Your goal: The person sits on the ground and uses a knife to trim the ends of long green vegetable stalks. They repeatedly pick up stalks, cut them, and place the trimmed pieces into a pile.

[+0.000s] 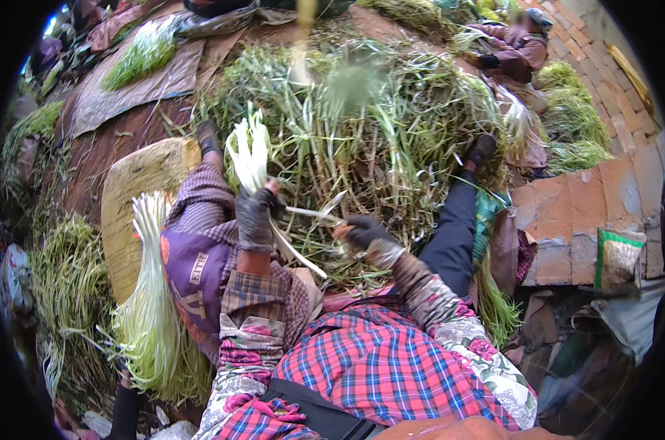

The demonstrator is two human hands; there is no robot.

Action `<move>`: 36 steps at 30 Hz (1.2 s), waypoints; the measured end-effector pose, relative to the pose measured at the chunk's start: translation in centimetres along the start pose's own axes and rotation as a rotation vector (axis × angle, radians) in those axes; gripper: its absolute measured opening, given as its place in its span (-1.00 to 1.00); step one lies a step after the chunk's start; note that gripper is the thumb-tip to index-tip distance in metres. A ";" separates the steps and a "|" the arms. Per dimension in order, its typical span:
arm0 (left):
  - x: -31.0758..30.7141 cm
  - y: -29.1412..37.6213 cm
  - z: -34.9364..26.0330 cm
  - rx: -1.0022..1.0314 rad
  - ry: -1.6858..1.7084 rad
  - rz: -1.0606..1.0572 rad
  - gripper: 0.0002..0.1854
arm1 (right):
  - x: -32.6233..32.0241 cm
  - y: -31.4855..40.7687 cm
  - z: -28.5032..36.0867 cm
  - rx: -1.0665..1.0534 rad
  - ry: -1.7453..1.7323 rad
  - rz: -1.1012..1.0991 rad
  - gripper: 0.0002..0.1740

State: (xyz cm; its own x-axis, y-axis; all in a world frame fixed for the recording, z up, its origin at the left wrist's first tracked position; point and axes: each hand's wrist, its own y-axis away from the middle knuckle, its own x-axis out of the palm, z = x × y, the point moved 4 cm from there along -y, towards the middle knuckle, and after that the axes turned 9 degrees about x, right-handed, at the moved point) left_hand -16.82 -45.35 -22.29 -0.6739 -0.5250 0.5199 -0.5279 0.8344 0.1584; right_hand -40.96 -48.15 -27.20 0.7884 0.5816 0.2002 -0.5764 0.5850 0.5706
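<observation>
My left hand (256,217), in a dark worn glove with bare fingertips, grips a bunch of white green-onion-like stalks (249,151), their white ends up. My right hand (365,234), also in a dark glove, pinches one end of a single pale stalk (313,213) that reaches across to my left hand. A loose white strand (299,250) hangs below my left hand. Between my outstretched legs lies a large heap of untidy green stalks (349,132). A neat bundle of stalks (151,308) with white ends rests against my left thigh.
A yellow pad (140,203) lies beside my left leg, with more greens (71,275) further left. White-ended stalks (143,52) lie on a sheet at back left. Another person (516,52) sits at back right near green piles (571,115). Brick paving (580,203) borders the right.
</observation>
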 end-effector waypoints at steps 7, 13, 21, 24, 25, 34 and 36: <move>-3.5 -0.9 -2.4 0.027 0.406 -0.253 -0.83 | -8.9 1.0 1.8 0.073 0.768 -0.254 -0.71; -2.5 -0.3 -2.2 -0.031 0.360 -0.113 -0.93 | -0.3 -3.6 4.5 -0.143 0.598 -0.310 -0.79; -1.8 -0.6 -0.7 -0.061 0.316 -0.103 -0.93 | -2.8 -11.4 0.5 -0.055 0.872 -0.433 -0.78; -1.6 -0.5 -1.1 -0.060 0.312 -0.099 -0.91 | -1.5 -8.6 -0.1 0.038 0.568 0.023 -0.79; -1.7 -0.3 -1.4 -0.050 0.304 -0.090 -0.89 | -0.7 -7.6 0.5 -0.039 0.582 -0.009 -0.79; -1.5 -0.2 -0.3 -0.068 0.229 -0.102 -0.83 | -0.9 -16.8 1.6 -0.031 1.039 -0.550 -0.73; -1.9 -0.2 -0.5 -0.068 0.207 -0.145 -0.83 | -1.3 -16.8 1.5 -0.015 1.107 -0.520 -0.76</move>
State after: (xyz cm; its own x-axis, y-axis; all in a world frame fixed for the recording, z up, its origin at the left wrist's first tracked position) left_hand -15.18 -44.47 -22.89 -0.4701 -0.6002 0.6471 -0.5702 0.7662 0.2964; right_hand -31.97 -59.52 -35.86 0.3217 0.4395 -0.8387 -0.2553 0.8932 0.3701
